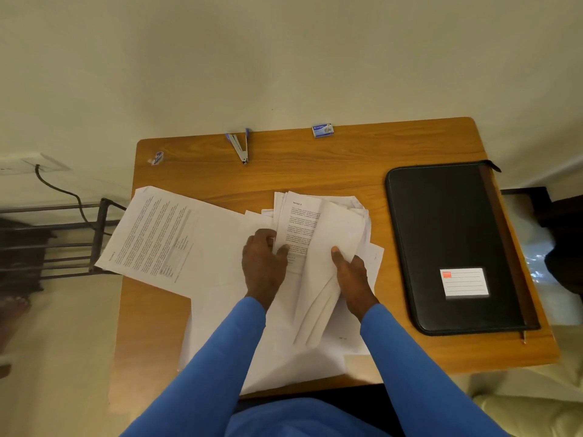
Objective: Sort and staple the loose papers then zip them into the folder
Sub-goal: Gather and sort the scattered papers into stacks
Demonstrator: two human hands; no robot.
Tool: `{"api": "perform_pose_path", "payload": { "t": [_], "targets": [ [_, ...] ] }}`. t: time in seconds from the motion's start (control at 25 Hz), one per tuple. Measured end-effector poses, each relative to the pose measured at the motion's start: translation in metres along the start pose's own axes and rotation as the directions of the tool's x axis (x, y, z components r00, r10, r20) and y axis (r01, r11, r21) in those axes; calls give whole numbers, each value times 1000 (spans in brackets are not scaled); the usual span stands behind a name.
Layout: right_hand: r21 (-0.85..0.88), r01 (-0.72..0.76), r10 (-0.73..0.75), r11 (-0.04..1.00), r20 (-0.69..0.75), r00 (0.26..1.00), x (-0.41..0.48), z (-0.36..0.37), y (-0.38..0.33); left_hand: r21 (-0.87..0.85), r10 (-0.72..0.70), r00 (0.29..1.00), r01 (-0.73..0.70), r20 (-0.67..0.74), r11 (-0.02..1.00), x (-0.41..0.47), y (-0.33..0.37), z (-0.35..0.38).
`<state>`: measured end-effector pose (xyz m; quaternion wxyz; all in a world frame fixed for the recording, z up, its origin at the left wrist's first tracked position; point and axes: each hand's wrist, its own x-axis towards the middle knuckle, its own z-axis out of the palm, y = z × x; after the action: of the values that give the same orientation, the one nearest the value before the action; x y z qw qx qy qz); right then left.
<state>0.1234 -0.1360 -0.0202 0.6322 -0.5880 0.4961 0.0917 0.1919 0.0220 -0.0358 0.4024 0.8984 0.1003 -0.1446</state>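
A sheaf of white printed papers [318,225] is lifted off the wooden table [315,159] at its middle. My left hand [263,263] pinches the sheaf's left edge with the thumb on top. My right hand [351,275] grips its curled right side. More loose sheets [157,234] lie spread under and to the left, one hanging over the table's left edge. The black zip folder [441,234] lies closed at the right, label up. A stapler [239,148], swung open, rests at the far edge.
A small blue box of staples [322,130] sits at the far edge, and a small wrapper [156,158] lies at the far left corner. A metal rack [63,241] and a cable stand left of the table. A wall rises right behind the table.
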Motion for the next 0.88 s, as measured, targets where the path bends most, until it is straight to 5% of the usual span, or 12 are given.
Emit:
{"api": "perform_pose_path", "payload": {
  "t": [0.48, 0.72, 0.88],
  "targets": [
    [32, 30, -34, 999, 105, 994, -1, 10, -7, 6, 159, 984, -159, -76, 987, -3, -2, -2],
    [10, -10, 8, 1000, 148, 989, 1, 19, -3, 292, 369, 919, -318, -141, 902, -14, 5, -6],
    [84, 25, -41, 996, 199, 979, -2, 21, 0, 112, 378, 926, -377, 10, 919, -39, 22, 5]
  ]
}}
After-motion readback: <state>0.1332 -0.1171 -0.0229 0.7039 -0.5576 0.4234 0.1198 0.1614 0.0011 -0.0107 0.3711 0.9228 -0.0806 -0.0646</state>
